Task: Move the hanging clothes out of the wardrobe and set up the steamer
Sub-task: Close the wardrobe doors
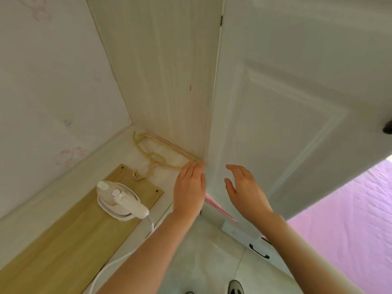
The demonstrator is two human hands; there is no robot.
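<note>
Soft, even daylight, faint shadows, hazy washed-out colours, slight overall blur, and wide-angle bending at the edges.

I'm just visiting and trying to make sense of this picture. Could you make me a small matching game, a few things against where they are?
Things:
1. steamer
2. hangers
3. left hand
4. right hand

Places:
A. open, near the white door
B. piled on the floor by the wardrobe side
C. on the wooden board
D. fingertips at the wardrobe's corner edge

Pairs: 1-C, 2-B, 3-D, 4-A

Home bedroom, white wardrobe (pixel 161 71), pink bedspread (pixel 350 219), hangers (pixel 161 155)
</note>
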